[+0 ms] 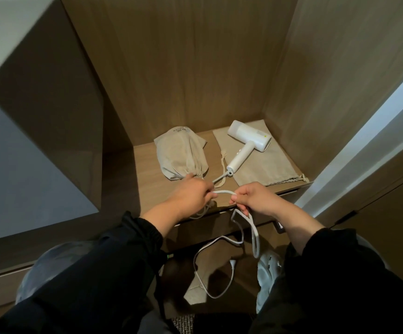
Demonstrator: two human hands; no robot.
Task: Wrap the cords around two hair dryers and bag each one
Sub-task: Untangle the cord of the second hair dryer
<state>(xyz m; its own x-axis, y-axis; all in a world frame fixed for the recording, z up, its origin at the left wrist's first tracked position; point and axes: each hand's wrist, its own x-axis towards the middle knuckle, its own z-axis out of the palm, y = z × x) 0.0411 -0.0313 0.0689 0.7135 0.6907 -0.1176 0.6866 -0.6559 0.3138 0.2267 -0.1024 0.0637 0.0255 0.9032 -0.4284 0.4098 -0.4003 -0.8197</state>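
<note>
Wood shelf [147,186] holds white hair dryer [248,141] lying on flat bag [265,167], filled bag [183,153] to its left; I see its cord [222,192] at shelf front, gripped by curled fingers [236,196] of left hand [190,196] & right hand [255,198], w/ plug [231,262] dangling below.

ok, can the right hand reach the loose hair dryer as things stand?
Probably yes: nothing lies between the right hand and the hair dryer, but that hand grips the cord.

Hair dryer [248,140]: centre right, on flat bag [270,166].
Filled bag [180,153]: left of it.
Cord [222,192]: gripped by left hand [190,196] and right hand [254,198].
</note>
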